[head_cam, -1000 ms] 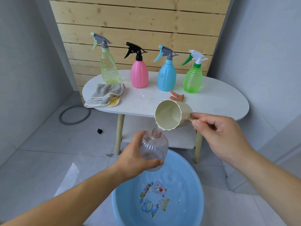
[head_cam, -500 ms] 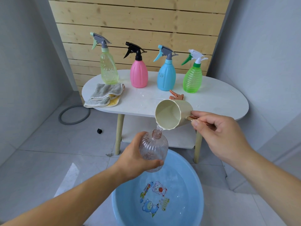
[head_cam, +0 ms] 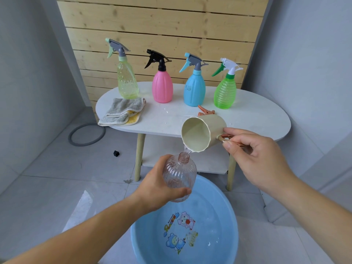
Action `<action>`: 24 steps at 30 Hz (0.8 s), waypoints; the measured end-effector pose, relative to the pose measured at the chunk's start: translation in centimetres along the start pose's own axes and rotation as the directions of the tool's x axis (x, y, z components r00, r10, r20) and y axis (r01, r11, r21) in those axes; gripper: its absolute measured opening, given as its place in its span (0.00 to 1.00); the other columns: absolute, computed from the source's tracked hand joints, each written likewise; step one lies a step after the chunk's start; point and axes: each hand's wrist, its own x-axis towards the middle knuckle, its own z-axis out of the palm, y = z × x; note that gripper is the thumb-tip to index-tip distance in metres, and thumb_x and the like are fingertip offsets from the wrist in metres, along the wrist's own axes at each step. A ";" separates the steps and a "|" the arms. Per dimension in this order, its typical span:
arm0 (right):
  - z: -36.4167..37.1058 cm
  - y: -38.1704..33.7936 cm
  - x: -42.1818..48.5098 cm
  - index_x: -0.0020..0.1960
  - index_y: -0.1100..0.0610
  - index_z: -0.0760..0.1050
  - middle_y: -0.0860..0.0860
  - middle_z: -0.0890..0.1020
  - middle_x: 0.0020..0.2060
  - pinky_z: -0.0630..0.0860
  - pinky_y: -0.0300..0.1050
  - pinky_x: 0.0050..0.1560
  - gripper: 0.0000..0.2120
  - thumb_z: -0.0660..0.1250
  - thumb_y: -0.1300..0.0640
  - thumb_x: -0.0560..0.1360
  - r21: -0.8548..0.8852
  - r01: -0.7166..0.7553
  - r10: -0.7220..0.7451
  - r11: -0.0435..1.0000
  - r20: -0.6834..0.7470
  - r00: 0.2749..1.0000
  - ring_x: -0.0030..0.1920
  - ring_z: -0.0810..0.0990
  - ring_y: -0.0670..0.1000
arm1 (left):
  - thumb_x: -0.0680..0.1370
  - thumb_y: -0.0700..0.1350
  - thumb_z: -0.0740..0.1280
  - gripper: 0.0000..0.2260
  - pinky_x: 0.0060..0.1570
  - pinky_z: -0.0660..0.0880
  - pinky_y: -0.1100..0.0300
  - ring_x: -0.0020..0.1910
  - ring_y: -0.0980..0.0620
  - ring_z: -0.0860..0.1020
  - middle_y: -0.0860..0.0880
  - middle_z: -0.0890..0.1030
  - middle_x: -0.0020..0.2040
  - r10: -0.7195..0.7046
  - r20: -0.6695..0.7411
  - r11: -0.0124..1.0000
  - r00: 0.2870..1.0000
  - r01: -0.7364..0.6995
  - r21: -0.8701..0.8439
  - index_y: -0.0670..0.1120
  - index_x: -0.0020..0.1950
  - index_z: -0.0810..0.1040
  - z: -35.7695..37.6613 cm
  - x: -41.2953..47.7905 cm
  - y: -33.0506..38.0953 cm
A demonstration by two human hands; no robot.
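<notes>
Clear ribbed bottle (head_cam: 180, 177), uncapped and upright above the blue basin (head_cam: 228, 216), sits in the left hand (head_cam: 159, 189), fingers (head_cam: 182, 191) curled round its lower body. Right hand (head_cam: 261, 159) pinches the handle of the tilted cream cup (head_cam: 202, 133), whose lip pours water into the bottle's neck.

1. Table (head_cam: 257, 119) back: yellow sprayer (head_cam: 127, 82), pink sprayer (head_cam: 162, 87), blue sprayer (head_cam: 194, 90), green sprayer (head_cam: 225, 93) in a row, narrow gaps between.
2. Cloth (head_cam: 122, 114) covers left front; bare top right of it and at right end.
3. Orange trigger (head_cam: 206, 112) lies just behind cup (head_cam: 196, 133), before blue-green gap.
4. Basin (head_cam: 219, 206) fills floor under bottle (head_cam: 181, 174); open floor to its left, ring (head_cam: 85, 144) and black cube (head_cam: 116, 153) farther back.
</notes>
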 end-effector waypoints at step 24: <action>0.1 0.5 -0.2 0.46 0.51 0.84 0.44 0.80 0.62 0.70 0.29 0.59 0.04 0.71 0.58 0.75 -0.187 0.136 -0.139 0.973 -0.001 0.990 0.63 0.77 0.47 | 0.66 0.49 0.84 0.40 0.59 0.76 0.63 0.62 0.62 0.75 0.66 0.75 0.60 -0.016 0.004 1.000 1.000 0.016 0.018 0.63 0.68 0.64 0.1 -0.4 0.3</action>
